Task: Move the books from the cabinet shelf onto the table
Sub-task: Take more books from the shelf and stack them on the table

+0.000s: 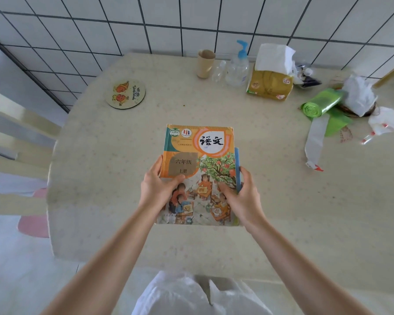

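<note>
Two hands, left hand [156, 189] and right hand [241, 196], grip a book stack [198, 169] at frame centre over the worktop [123, 178]: top textbook plus one blue edge beneath. Upper frame: one coaster [125, 93], one cup [205, 63], one pump bottle [238, 67], one tissue pack [270, 84], one green bag roll [321, 103].
</note>
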Tool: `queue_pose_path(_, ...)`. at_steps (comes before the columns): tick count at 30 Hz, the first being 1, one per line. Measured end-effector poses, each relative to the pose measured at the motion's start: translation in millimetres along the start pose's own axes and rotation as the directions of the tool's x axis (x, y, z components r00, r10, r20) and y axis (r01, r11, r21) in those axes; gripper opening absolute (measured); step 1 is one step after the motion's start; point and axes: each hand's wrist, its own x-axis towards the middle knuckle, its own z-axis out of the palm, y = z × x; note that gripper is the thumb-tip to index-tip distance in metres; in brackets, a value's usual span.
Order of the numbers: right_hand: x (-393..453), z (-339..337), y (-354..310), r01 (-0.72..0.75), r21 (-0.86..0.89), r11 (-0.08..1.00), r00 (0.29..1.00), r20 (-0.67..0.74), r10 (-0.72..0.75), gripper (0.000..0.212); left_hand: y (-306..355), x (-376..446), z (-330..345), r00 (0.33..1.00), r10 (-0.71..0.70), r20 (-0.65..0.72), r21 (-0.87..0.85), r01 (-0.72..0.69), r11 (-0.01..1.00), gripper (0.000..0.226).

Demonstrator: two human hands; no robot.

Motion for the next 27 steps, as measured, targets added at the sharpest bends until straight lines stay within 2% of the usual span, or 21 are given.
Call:
queue_pose_path(4, 0.9, -2.6, 4.0, -0.001, 0.008, 1.000, 1.000, -0.016, 0.002, 0.064, 8.1, -4.4, 5.7, 0.999, 0.034, -0.027, 0.010, -0.034, 0.999, 0.054)
queue_pose_path(11, -2.3, -7.6, 6.3, -0.001, 0.006, 1.000, 1.000, 0.004, 0.001, 0.068, 9.9, -7.6, 9.7, 0.999, 0.005, -0.044, 0.010, -0.005, 1.000, 0.055)
queue_pose_path(16, -6.0, -10.3, 4.8, 0.005, -0.029, 1.000, 0.999, 0.047, -0.004, 0.067, 11.5, -12.0, 10.6, 1.000, 0.012, -0.012, 0.003, -0.012, 1.000, 0.054)
queue_pose_path(23, -21.9, -33.7, -1.7, 0.140, -0.176, 0.974, 0.989, 0.076, -0.129, 0.056, 23.4, -26.6, 6.6, 0.986, 0.160, -0.042, 0.050, -0.158, 0.986, 0.064)
queue_pose_path(27, -33.3, -38.6, -5.1, 0.195, -0.229, 0.954, 0.981, 0.037, -0.192, 0.054, 31.5, -29.2, -0.9, 0.961, 0.275, -0.034, 0.127, -0.269, 0.955, 0.064)
